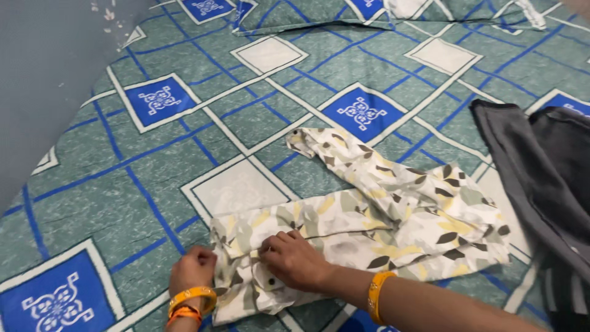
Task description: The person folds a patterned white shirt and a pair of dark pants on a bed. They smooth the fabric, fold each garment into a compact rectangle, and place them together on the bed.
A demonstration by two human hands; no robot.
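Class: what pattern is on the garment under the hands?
The garment has grey, yellow, brown leaves on white; head view.
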